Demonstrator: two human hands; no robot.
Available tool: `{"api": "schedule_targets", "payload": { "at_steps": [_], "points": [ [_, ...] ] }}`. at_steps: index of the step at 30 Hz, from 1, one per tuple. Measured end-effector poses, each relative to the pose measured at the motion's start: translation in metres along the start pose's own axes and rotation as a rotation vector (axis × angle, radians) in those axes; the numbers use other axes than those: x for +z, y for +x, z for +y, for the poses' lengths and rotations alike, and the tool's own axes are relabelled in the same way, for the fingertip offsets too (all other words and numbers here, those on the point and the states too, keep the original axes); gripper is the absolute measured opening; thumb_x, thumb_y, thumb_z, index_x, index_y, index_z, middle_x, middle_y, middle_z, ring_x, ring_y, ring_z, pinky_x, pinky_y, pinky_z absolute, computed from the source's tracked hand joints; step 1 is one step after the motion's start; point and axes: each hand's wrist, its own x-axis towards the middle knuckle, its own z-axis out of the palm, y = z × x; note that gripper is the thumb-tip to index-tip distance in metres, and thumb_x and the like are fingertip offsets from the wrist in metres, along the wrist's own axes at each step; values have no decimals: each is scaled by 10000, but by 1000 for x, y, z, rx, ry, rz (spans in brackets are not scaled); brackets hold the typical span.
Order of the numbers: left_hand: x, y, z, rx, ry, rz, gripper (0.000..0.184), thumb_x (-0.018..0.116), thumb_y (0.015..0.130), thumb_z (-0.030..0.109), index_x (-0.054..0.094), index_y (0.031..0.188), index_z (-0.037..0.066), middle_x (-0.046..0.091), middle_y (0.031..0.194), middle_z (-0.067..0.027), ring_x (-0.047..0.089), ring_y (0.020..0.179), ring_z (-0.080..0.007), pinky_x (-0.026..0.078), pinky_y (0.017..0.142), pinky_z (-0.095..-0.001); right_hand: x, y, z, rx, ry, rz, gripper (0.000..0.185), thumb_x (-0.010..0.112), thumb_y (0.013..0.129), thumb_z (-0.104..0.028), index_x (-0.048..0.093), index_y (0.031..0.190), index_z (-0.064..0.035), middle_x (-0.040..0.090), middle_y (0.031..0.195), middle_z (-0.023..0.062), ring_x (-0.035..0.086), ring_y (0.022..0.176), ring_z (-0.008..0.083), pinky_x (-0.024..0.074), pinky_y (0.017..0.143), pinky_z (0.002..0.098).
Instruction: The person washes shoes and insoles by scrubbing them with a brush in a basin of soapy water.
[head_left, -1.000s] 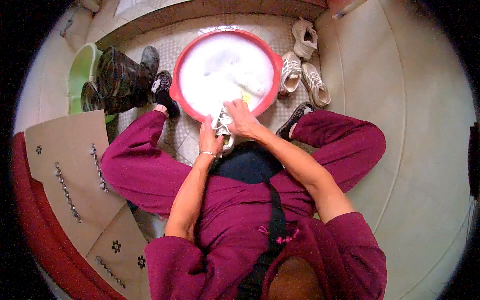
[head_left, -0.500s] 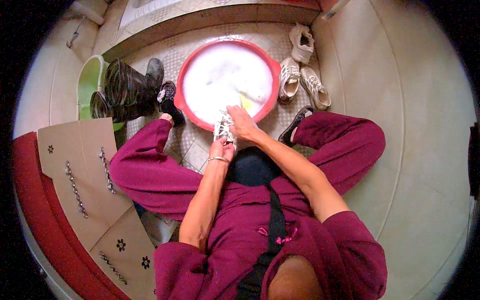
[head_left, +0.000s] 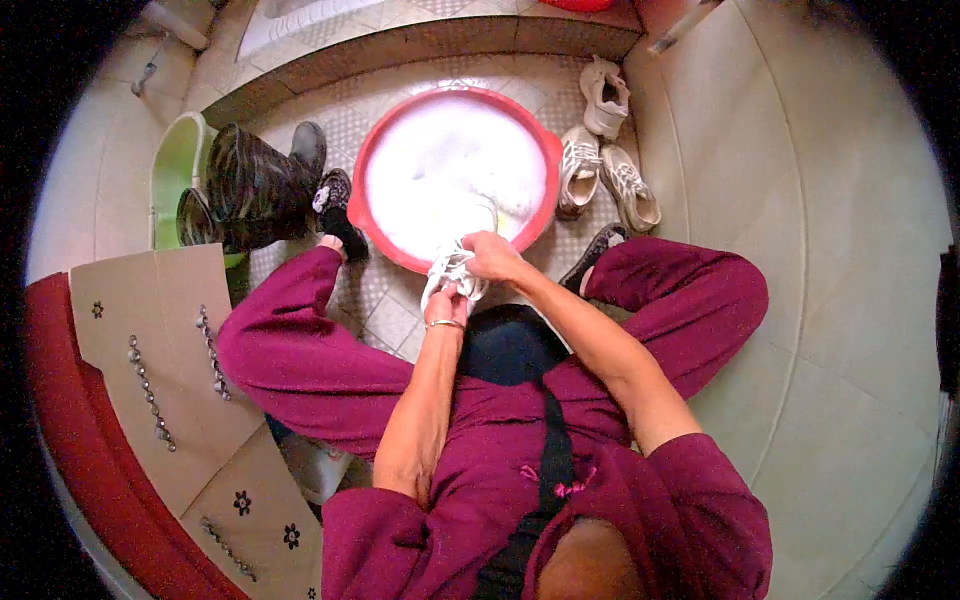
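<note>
A white lace-up shoe (head_left: 452,268) is between my hands at the near rim of a red basin (head_left: 357,180) full of white suds. My left hand (head_left: 447,304), with a bracelet at the wrist, is closed on the shoe's near end, some fingers hidden in its opening. From the right, my right hand (head_left: 490,258) grips the shoe's side near the laces, its fingertips partly hidden. Something pale yellow (head_left: 499,216) shows in the foam just beyond my right hand; its kind is unclear.
Several white shoes (head_left: 627,186) stand right of the basin by the wall. On the left, dark boots (head_left: 250,190) lean against a green tub (head_left: 175,185). A beige cabinet (head_left: 165,370) is at lower left. A raised tiled step (head_left: 420,58) crosses behind the basin.
The shoe has turned in my hands and sits slightly lower, its opening more toward my left hand. My right hand has shifted slightly toward me. The yellow patch in the suds shows less.
</note>
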Motion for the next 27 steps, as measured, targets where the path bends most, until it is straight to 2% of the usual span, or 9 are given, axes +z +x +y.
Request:
{"api": "schedule_targets", "payload": {
  "at_steps": [4,6,7,9,11,13,21,24,27],
  "points": [
    [8,-9,4,-14,3,-8,418,361,768,-113,421,1172,-20,492,1125,-170,495,1043,-294,426,905,-403,4,-1,-4,26,-105,46,315,521,642,-109,593,924,13,599,853,219,586,817,352,456,737,390],
    [12,-18,9,-18,-5,-18,436,347,762,-112,416,1182,-14,478,1152,-168,490,1052,-297,410,922,-412,5,-6,3,-52,226,84,333,515,646,-86,589,955,13,595,843,224,564,831,369,444,760,403],
    [13,-21,10,-21,-4,-18,436,347,762,-112,416,1182,-14,478,1152,-168,490,1052,-297,410,922,-412,9,-7,4,-49,226,85,333,515,646,-86,589,955,13,595,843,224,564,831,369,444,760,403],
    [16,-25,9,-13,-79,-105,435,331,770,-105,410,1187,-14,477,1159,-164,491,1051,-297,407,923,-414,16,-15,4,-256,52,413,325,512,656,-64,586,960,26,592,867,225,545,847,366,426,785,410],
    [7,-9,5,-87,-207,-71,426,318,782,-97,403,1192,-17,479,1159,-162,490,1054,-292,408,921,-408,20,-17,-1,-182,52,355,347,524,667,-59,556,999,36,573,908,220,509,870,366,403,809,416],
    [4,-5,-1,41,-88,-38,420,325,781,-101,414,1184,-20,492,1146,-159,506,1033,-279,423,899,-402,29,-16,-4,-253,-93,485,359,543,663,-60,521,1008,34,542,889,216,484,854,367,398,790,423],
    [-4,5,-5,19,66,76,338,419,738,-131,505,1039,-4,549,981,-112,555,872,-225,489,739,-322,39,0,7,-198,-184,439,239,594,626,-61,503,837,3,517,850,199,488,828,363,416,732,423],
    [1,-2,-1,77,145,41,266,449,730,-118,530,941,22,556,833,-71,533,637,-173,435,502,-251,34,5,8,-100,-240,354,210,605,625,-94,521,792,2,522,829,204,509,809,356,424,728,425],
    [5,-9,6,54,290,52,240,462,735,-109,532,918,30,543,788,-60,496,574,-152,392,446,-240,25,4,11,-102,-199,282,205,609,640,-149,541,759,3,528,797,205,529,812,338,425,721,412]
  ]
}}
